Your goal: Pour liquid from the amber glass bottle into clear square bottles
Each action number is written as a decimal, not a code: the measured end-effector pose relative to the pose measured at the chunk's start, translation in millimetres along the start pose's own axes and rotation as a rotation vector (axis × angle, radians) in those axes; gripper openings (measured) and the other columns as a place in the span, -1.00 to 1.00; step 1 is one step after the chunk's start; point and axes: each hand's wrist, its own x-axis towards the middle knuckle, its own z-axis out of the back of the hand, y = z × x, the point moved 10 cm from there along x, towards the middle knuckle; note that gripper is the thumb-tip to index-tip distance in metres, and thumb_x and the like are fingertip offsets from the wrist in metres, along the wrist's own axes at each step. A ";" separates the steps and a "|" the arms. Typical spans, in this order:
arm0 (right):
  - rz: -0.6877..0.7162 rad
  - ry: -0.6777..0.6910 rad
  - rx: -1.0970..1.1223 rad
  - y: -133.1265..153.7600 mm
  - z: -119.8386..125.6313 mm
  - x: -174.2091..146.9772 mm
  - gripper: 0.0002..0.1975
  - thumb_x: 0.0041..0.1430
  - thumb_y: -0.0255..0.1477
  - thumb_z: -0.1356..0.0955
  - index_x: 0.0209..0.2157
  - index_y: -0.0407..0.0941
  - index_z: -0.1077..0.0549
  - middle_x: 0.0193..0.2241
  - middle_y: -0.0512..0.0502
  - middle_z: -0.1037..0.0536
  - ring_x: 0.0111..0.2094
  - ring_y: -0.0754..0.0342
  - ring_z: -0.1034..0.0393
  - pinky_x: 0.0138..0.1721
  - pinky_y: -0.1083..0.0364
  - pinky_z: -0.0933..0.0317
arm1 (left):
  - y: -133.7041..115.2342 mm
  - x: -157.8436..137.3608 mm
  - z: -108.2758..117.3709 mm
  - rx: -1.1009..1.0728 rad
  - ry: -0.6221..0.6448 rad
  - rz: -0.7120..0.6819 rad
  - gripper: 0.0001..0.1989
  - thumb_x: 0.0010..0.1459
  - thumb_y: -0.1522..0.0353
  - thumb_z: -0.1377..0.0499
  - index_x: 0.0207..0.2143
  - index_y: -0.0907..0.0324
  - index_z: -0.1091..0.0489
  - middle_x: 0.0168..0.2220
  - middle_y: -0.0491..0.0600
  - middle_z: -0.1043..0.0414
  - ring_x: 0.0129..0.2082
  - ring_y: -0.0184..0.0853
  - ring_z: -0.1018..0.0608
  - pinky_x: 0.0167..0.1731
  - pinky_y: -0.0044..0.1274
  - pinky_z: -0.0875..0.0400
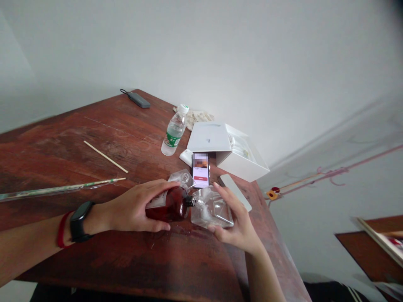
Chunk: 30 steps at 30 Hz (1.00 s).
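My left hand (138, 206) is closed around a reddish-brown bottle (171, 205) with a pale label, tipped on its side so its black neck points right. My right hand (237, 224) grips a clear square bottle (209, 212), also on its side. The two mouths meet or nearly meet; I cannot tell whether they touch. Behind the brown bottle is a second clear bottle (182, 179), partly covered by my left hand. A phone (200, 170) with a lit screen stands just beyond the bottles.
A water bottle (174, 132) stands farther back, beside an open white box (209, 137) and a crumpled cloth (200, 118). A loose chopstick (105, 157) and a wrapped pair (63, 188) lie left. A grey device (138, 100) sits near the far corner. A flat pale slab (236, 191) lies right.
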 end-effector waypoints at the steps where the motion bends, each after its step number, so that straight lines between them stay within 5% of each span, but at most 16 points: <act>1: 0.000 0.002 -0.001 0.1 0.1 0.3 -0.22 0.28 -0.13 -0.47 0.46 0.11 -0.26 0.11 -0.16 -0.57 0.03 -0.19 -0.57 0.02 -0.12 -0.54 | -0.4 0.0 -0.2 0.000 0.002 0.000 -0.08 0.14 0.12 -0.50 0.45 -0.01 -0.19 0.25 0.08 -0.49 0.16 -0.02 -0.60 0.22 -0.28 -0.49; 20: -0.046 -0.004 0.018 -4.9 -1.3 0.0 -0.13 0.14 -0.23 -0.53 0.46 0.11 -0.28 0.11 -0.18 -0.58 0.03 -0.23 -0.58 -0.03 -0.12 -0.53 | 4.4 0.9 -0.2 -0.041 0.030 -0.005 -0.10 0.18 0.10 -0.47 0.45 0.04 -0.17 0.28 0.17 -0.44 0.21 0.00 -0.57 0.27 -0.22 -0.45; 30: -0.033 -0.024 0.120 -7.0 -2.0 1.7 -0.11 0.11 -0.34 -0.56 0.45 0.07 -0.30 0.16 -0.22 -0.55 0.08 -0.20 -0.55 0.11 -0.14 -0.44 | 12.4 1.2 -1.4 -0.001 0.054 0.077 -0.08 0.13 -0.02 -0.47 0.42 0.04 -0.22 0.28 0.17 -0.45 0.22 0.08 -0.55 0.26 -0.16 -0.45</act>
